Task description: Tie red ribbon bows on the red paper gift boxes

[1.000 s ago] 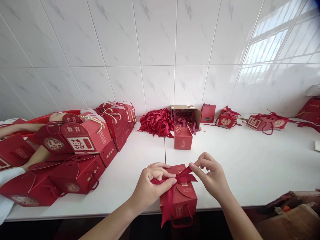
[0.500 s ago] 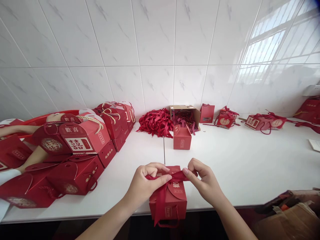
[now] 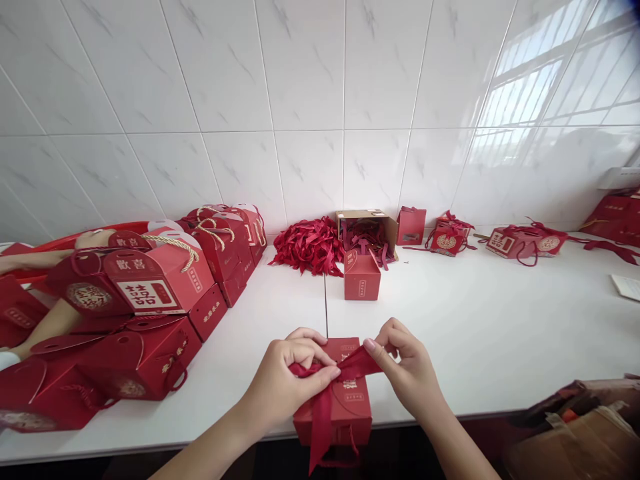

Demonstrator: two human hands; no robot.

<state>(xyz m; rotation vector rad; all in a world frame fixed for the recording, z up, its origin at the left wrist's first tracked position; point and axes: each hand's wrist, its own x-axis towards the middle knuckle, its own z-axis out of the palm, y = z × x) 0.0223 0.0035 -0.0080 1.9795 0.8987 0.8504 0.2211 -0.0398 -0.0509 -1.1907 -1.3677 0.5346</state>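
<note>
A red gift box (image 3: pixel 345 413) sits at the table's front edge, with a dark red ribbon (image 3: pixel 321 417) lying across its top and one tail hanging down its front. My left hand (image 3: pixel 295 373), on the left of the box top, pinches the ribbon near the middle between thumb and fingers. My right hand (image 3: pixel 400 360) is closed on the ribbon's other part, pulled out to the right above the box. A twisted red cord handle hangs at the box's front.
Stacked red boxes (image 3: pixel 155 353) fill the left, with another person's arms (image 3: pixel 50 323) among them. Behind are a ribbon pile (image 3: pixel 309 245), a cardboard box of ribbons (image 3: pixel 367 217) and a small red box (image 3: pixel 362 279). Brown packaging (image 3: pixel 585 433) is at lower right.
My left fingers have curled further around the ribbon, and my right hand holds a slightly longer stretch of it. The view has shifted a little to the right.
</note>
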